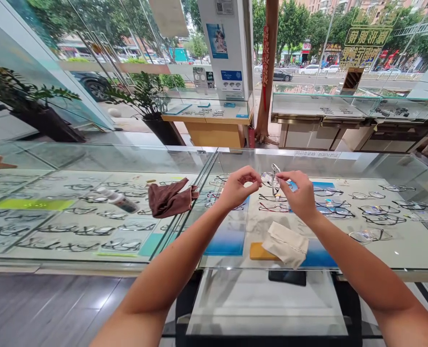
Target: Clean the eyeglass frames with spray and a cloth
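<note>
Both my hands are raised over a glass display counter [380,270]. Between them is a pair of thin-framed glasses [273,179]. My left hand [237,187] pinches one temple arm with thumb and forefinger. My right hand [300,195] grips the frame by the lenses. Below the hands, on the glass top, lies a cream cleaning cloth [286,243] partly covering a yellow pad [259,251]. Rows of spectacles [374,214] lie inside the case underneath.
A crumpled brown cloth [168,197] and a small white spray bottle [118,200] lie on the counter to the left. A dark phone [288,277] sits under the glass edge. Further display counters [318,108], potted plants [147,96] and shop windows stand beyond.
</note>
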